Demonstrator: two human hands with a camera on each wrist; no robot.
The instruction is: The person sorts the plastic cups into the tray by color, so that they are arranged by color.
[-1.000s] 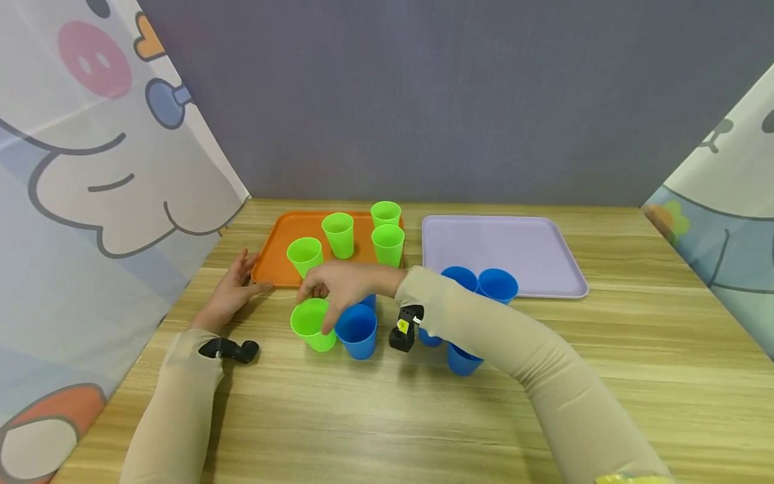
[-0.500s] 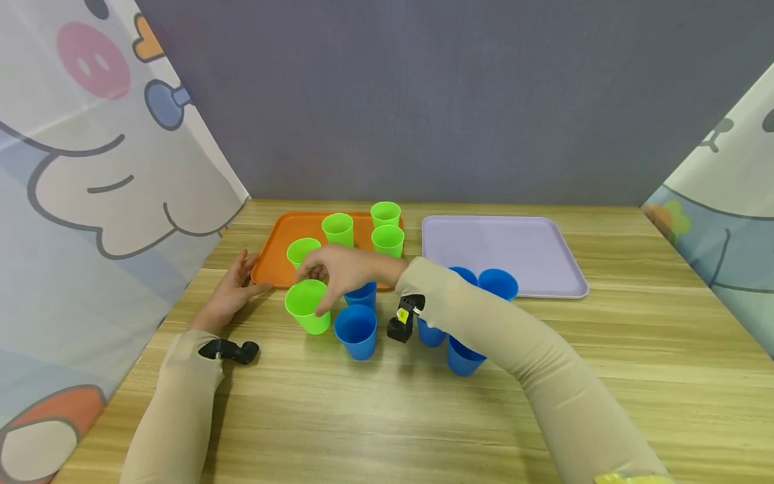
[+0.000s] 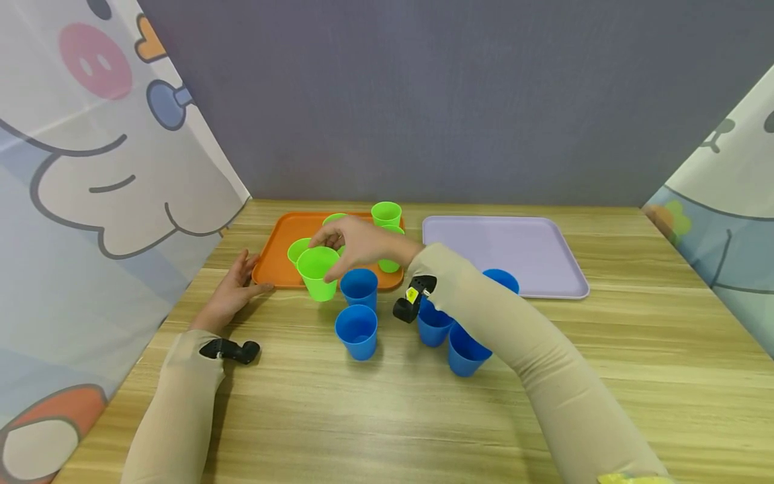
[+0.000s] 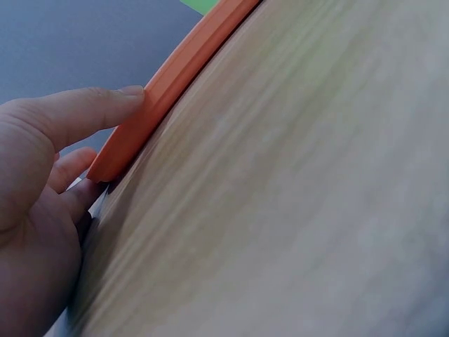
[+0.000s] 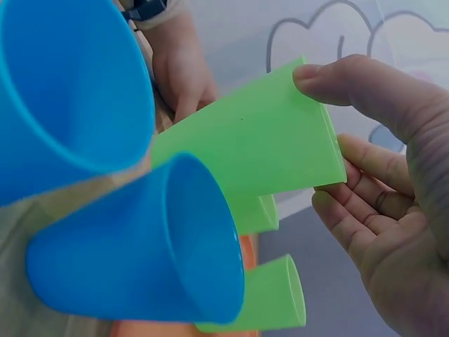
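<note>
My right hand [image 3: 357, 242] pinches a green cup [image 3: 318, 274] by its rim, thumb on one side and fingers on the other. The cup overlaps the front edge of the orange tray [image 3: 272, 265] in the head view. Several other green cups [image 3: 387, 214] stand upright on that tray, some partly hidden by my right hand. At the tray's front left corner, my left hand [image 3: 230, 292] holds the edge, its thumb on the rim [image 4: 144, 105] and its fingers round the corner. Two blue cups [image 3: 357, 333] stand just in front, close below my right hand.
More blue cups [image 3: 464, 353] stand right of centre, partly covered by my right forearm. A lilac tray [image 3: 496, 249] lies at the back right on the wooden table [image 3: 375, 423]. A grey panel [image 3: 423, 101] rises behind the trays; printed cloth hangs at both sides.
My right hand has lifted the green cup from beside the blue cups and carried it away from me to the orange tray's front edge. My left hand has stayed at the tray corner.
</note>
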